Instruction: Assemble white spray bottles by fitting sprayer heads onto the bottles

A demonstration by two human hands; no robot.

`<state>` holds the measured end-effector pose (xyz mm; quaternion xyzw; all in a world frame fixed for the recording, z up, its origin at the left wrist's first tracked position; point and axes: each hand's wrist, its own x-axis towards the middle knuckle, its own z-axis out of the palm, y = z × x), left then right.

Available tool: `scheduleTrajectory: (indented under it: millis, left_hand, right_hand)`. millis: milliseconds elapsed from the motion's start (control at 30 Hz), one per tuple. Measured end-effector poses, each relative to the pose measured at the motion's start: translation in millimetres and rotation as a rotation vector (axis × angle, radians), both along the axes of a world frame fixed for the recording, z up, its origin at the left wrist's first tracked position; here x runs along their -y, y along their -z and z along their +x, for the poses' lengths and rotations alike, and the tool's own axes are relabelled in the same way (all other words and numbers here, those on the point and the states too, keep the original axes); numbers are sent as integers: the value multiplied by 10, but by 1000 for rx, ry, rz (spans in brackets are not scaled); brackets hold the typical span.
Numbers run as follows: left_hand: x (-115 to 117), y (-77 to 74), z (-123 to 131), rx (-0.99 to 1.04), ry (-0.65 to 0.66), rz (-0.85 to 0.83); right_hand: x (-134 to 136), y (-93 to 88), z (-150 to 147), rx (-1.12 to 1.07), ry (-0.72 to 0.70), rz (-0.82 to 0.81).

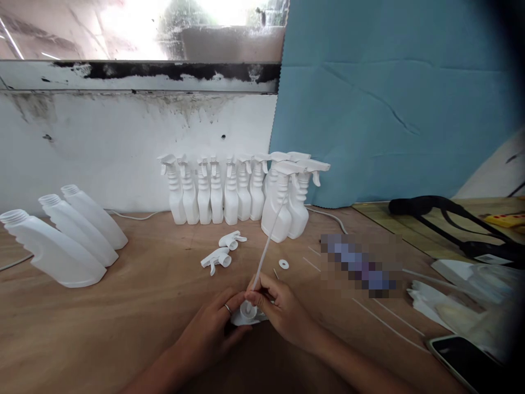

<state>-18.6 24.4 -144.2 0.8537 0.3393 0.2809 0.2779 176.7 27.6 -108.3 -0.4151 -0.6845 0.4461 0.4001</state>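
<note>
Both my hands meet at the near middle of the table. My left hand [213,323], with a ring on one finger, is closed around a white plastic piece with a round ridged opening [248,312] facing up; fingers hide most of it, so I cannot tell whether it is a sprayer head or a bottle neck. My right hand [283,309] pinches a thin translucent tube [267,243] low down, its lower end close to the opening. The tube slants up and away. Beyond lie two loose trigger sprayer heads [217,259] [233,239] and a small white washer [284,264].
Several white spray bottles [216,191] with heads stand along the wall. Three headless bottles [61,251] are at the left. At the right are loose tubes [389,324], a blurred-out item [356,262], plastic bags [455,306], a phone [463,361] and a black strap-like frame [447,219].
</note>
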Motion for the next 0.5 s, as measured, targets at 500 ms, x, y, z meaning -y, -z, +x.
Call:
scheduleTrajectory:
  millis: [500]
  left_hand:
    - [37, -4, 24, 19, 9, -97]
  right_hand:
    - [39, 3, -33, 198, -44, 241]
